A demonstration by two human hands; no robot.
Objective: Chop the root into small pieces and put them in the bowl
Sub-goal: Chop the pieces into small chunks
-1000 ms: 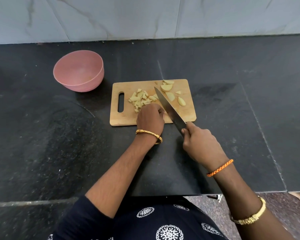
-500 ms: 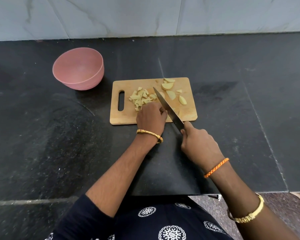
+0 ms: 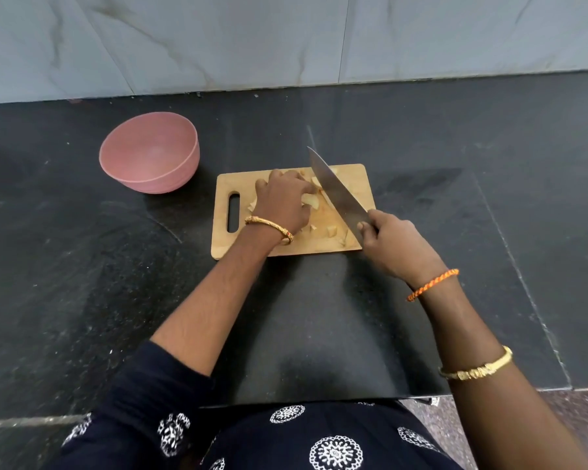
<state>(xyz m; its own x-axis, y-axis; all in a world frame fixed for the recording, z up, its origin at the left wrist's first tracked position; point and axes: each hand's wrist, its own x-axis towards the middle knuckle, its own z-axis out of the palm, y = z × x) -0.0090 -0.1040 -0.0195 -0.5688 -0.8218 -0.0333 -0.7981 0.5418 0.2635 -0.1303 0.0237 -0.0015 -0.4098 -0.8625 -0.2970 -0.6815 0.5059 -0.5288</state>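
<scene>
A wooden cutting board (image 3: pixel 240 246) lies on the black counter. My left hand (image 3: pixel 282 200) reaches over its far half, fingers curled down onto a pale root piece (image 3: pixel 311 201) beside the blade. My right hand (image 3: pixel 392 244) grips the handle of a large knife (image 3: pixel 336 189), whose blade slants across the board, tip raised toward the far edge. A few small cut root pieces (image 3: pixel 331 230) lie on the near right of the board. My left hand hides most of the chopped pile. The pink bowl (image 3: pixel 170 181) stands to the far left of the board; it looks empty.
The black stone counter (image 3: pixel 82 266) stretches left and right, ending at a pale marble wall (image 3: pixel 286 39) behind. Its front edge is close to my body, with floor visible at the lower right.
My left hand moved from the near edge of the board to its far side. The knife lifted and its tip swung farther away. The view also tilted down.
</scene>
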